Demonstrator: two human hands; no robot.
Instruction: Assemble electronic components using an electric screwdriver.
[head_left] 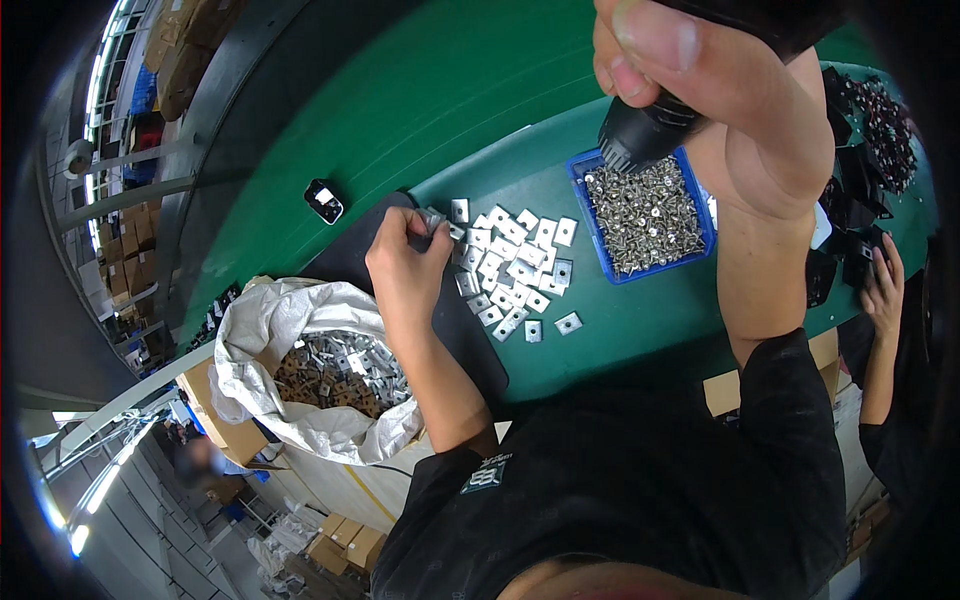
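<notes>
My left hand [405, 262] is closed in a pinch on a small metal clip nut [432, 217], at the left side of a loose pile of similar silver clip nuts [515, 262] on the green table. My right hand [735, 95] is raised close to the camera, its fingers wrapped round a black power screwdriver [648, 135]. The tool's ribbed nose points down and left, above a blue tray [612, 270] full of small silver screws [645, 220]. Much of the tool's body is cut off at the top edge.
A white woven sack [245, 345] of metal clips stands left of my left forearm. A dark mat [470, 330] lies under that arm. Farther off sits a small black-and-white device [323, 201]. At right, another person's hand [883, 290] touches black parts [858, 255].
</notes>
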